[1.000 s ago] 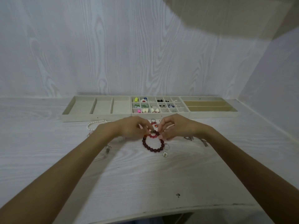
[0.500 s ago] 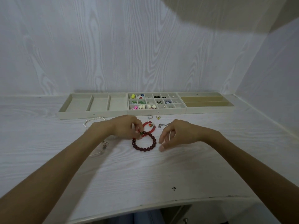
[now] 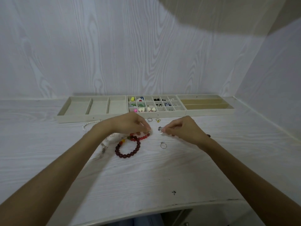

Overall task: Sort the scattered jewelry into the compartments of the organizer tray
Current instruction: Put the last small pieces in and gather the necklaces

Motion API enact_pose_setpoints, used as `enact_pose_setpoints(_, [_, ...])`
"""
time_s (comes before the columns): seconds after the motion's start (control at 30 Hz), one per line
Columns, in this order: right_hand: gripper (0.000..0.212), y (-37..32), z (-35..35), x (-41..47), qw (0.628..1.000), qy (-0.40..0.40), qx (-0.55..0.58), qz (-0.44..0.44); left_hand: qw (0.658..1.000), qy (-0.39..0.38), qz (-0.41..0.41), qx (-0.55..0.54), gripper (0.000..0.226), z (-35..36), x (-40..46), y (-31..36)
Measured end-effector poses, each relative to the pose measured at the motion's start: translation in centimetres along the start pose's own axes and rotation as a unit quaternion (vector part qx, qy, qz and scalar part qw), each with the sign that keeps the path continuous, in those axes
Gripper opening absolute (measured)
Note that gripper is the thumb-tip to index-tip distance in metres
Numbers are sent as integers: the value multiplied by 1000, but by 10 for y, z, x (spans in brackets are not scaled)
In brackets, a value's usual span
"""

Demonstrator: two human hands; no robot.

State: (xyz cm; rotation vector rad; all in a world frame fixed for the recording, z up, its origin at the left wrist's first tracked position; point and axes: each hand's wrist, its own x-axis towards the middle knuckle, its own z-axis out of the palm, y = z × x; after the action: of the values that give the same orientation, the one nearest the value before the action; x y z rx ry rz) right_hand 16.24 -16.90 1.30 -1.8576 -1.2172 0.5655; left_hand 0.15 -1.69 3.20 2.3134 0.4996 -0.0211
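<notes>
1. At the near edge of the white wood-grain table, two bare forearms reach forward from the lower corners, with a small dark mark on the surface between them.
2. A dark red bead bracelet lies flat on the table, and a thin silver chain with a clasp lies just left of it, beside the left forearm.
3. A silver ring lies alone to the right of the bracelet, near the right wrist.
4. The left hand hovers palm down with its fingertips pinched narrow over a brighter red bead bracelet; whether they actually grip it cannot be told.
5. The right hand has thumb and forefinger closed on a small silver jewelry piece, too small to identify, just above the table.
6. A pearl bracelet lies behind the left wrist.
7. A silver ring and a gold ring lie side by side just before the tray's front wall.
8. The beige organizer tray stands against the back wall: three wide compartments at left, a grid of small compartments holding colourful earrings in the middle, long slots at right.
</notes>
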Motion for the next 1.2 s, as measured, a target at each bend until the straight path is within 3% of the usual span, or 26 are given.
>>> enact_pose_setpoints(0.17, [7, -5, 15, 5, 991, 99, 81, 26, 987, 88, -16, -135, 14, 19, 17, 13])
enact_pose_setpoints(0.33, [7, -9, 20, 10, 982, 118, 134, 60, 963, 165, -14, -212, 23, 22, 23, 13])
enact_pose_setpoints(0.5, [10, -8, 22, 9, 980, 80, 166, 73, 955, 169, -38, -240, 12, 20, 17, 11])
enact_pose_setpoints(0.73, [11, -9, 28, 11, 989, 73, 126, 37, 935, 127, -83, -320, 23, 19, 9, 10])
enact_pose_setpoints(0.97, [8, -12, 25, 15, 992, 120, 37, -19, 964, 147, -51, -215, 15, 5, 2, 16])
enact_pose_setpoints(1.2, [14, -26, 10, 15, 982, 45, 177, 56, 953, 175, -42, -243, 15, -1, 7, 21])
